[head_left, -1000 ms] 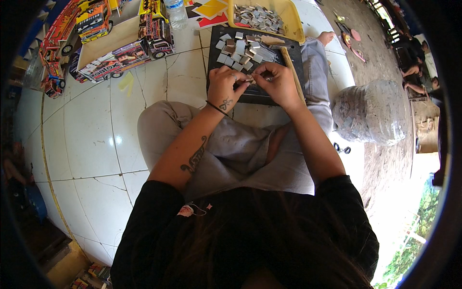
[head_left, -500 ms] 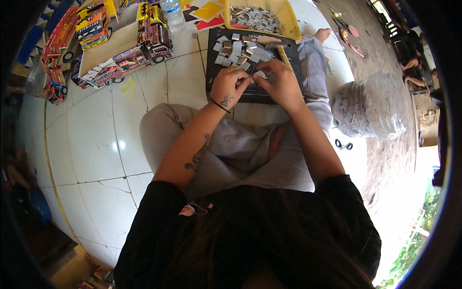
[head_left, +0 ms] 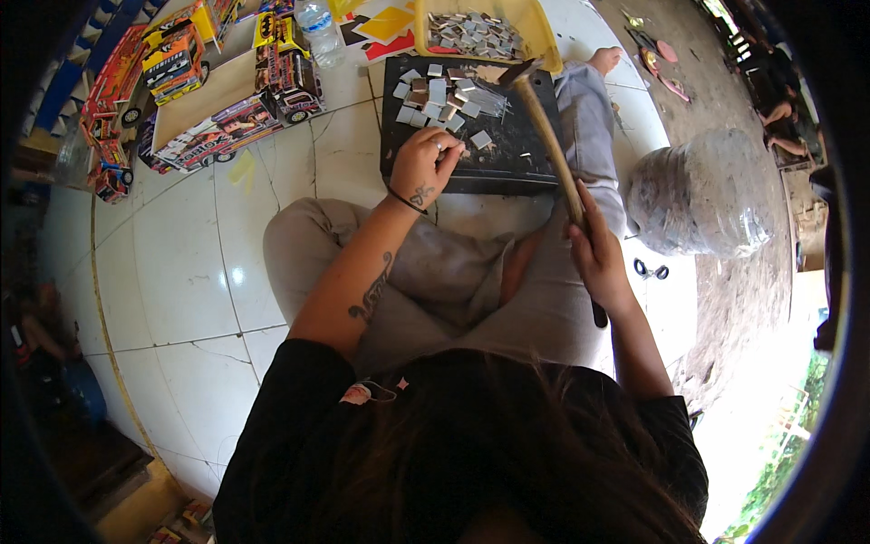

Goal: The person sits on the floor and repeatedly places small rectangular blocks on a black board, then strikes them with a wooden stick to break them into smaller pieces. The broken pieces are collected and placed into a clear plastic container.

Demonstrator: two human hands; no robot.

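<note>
In my right hand (head_left: 598, 254) is a hammer (head_left: 550, 136), gripped low on its wooden handle, the dark metal head raised over the board's far right corner. My left hand (head_left: 426, 161) rests at the near left part of the black board (head_left: 507, 172), thumb and fingertips pinched together. Whatever the pinch holds is too small to make out. Small flat grey and brown pieces (head_left: 437, 92) lie piled on the board just beyond that hand. One grey piece (head_left: 481, 140) sits apart, to the right of my left hand.
A yellow tray (head_left: 555, 56) of similar pieces stands beyond the board. Toy trucks (head_left: 227, 127) and a water bottle (head_left: 322, 36) are at the far left. On the right are a plastic-wrapped bundle (head_left: 702, 195) and black scissors (head_left: 650, 271). My crossed legs frame the board's near side.
My right hand has left the left hand's fingertips and taken up the hammer, which lay along the board's right side. My left hand stays over the board, still pinched.
</note>
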